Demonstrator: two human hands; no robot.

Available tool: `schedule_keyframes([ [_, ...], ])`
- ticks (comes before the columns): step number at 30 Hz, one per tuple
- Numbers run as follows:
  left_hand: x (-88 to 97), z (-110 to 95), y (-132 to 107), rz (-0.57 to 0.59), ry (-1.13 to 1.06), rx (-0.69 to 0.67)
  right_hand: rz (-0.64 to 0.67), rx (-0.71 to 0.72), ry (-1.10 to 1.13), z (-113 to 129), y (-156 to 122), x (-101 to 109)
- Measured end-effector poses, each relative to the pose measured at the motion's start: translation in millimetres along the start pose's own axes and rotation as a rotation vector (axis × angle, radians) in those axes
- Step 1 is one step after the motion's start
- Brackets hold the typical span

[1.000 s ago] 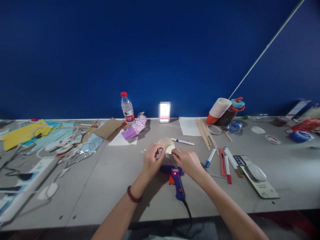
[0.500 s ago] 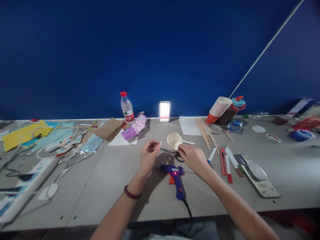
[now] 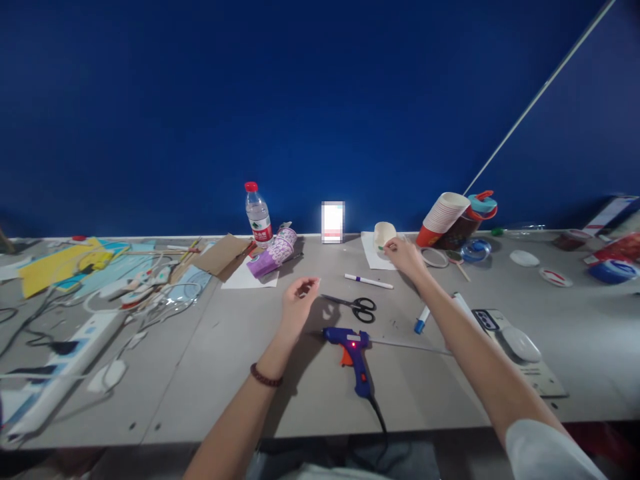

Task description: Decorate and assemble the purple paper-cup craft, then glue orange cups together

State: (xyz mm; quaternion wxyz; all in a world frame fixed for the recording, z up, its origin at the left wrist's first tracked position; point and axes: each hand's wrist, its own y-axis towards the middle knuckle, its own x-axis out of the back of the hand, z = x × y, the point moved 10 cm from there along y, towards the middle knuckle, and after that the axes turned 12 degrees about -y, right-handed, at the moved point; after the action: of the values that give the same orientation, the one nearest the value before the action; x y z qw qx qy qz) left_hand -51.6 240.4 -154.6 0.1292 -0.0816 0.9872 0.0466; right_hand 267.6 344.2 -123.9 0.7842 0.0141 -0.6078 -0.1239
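Note:
My right hand (image 3: 404, 256) is out at the back right, its fingers closed at the near edge of a cream paper cup (image 3: 384, 233), which appears cut short. The cup is over a white sheet of paper (image 3: 369, 250). In the middle, my left hand (image 3: 299, 300) is raised with thumb and fingertips pinched together; a tiny pale bit may be at the tips, too small to name. Black scissors (image 3: 363, 309) lie just right of it. Below them rests a blue glue gun (image 3: 354, 357) with a lit red light and a glue stick in its rear. A white marker (image 3: 369, 281) lies behind the scissors.
A water bottle (image 3: 259, 219) and a purple patterned paper cup (image 3: 273, 255) are at the back left. Stacked paper cups (image 3: 445, 217) lean at the back right. A power strip (image 3: 65, 377) with cables lies left. A phone (image 3: 520, 353) lies right.
My right hand has moved away and to the right with the cream cup, from beside the scissors to over the white sheet. My left hand has stayed nearly in place. The scissors and marker are now uncovered.

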Motion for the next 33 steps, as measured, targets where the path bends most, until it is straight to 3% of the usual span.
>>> schedule_keyframes([
  [8,4.9,11,3,-0.025,-0.051,0.097,0.067,-0.024,0.014,-13,7,-28],
  [13,4.1,14,4,-0.022,-0.072,0.135,0.048,-0.023,-0.023,-5,-6,-20],
  [17,2.5,12,6,0.013,-0.045,0.132,0.057,0.055,-0.066,16,-32,-16],
  [24,4.4,11,11,0.086,0.172,0.097,0.188,0.263,-0.152,56,-79,-37],
  [29,-10.1,10,17,0.211,0.345,0.037,0.168,0.307,-0.223,64,-88,-35],
  [33,-22.3,17,33,0.323,0.575,-0.001,0.15,0.258,-0.123,59,-88,-33],
])
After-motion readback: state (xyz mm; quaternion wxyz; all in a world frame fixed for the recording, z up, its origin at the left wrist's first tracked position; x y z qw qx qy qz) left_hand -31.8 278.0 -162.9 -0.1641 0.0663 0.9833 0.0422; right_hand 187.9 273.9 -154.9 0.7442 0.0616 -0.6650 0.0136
